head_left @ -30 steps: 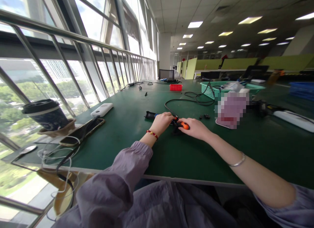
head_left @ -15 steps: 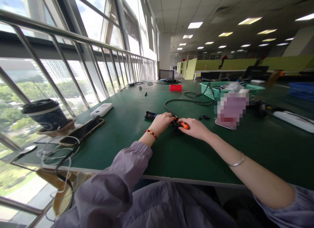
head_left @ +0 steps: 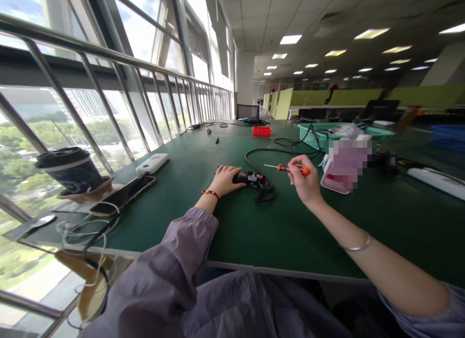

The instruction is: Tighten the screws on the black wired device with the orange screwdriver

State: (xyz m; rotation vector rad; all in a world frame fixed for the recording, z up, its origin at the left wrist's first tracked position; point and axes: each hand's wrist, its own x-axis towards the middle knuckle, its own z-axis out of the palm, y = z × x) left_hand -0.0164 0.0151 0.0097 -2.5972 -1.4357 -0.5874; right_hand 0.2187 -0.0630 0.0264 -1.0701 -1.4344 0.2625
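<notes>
My left hand [head_left: 224, 179] rests on the green table [head_left: 276, 222], fingers closed on the left end of a small black device [head_left: 254, 179] with exposed parts and a black cable [head_left: 261, 154] running from it. My right hand [head_left: 307, 180] is raised above the table to the right of the device and pinches an orange-handled screwdriver [head_left: 290, 168], whose thin metal shaft points left, level, above the cable.
Along the window rail at left stand a dark coffee cup [head_left: 69, 169], a phone [head_left: 123, 195], a white power bank [head_left: 151, 163] and earphone wires [head_left: 83, 231]. A red box [head_left: 261, 130], a green basket [head_left: 316, 132] and a blurred pink item [head_left: 345, 163] sit further back.
My right hand lifted the screwdriver up and to the right, off the device. My left hand slid slightly left and down along the device, which now lies more exposed.
</notes>
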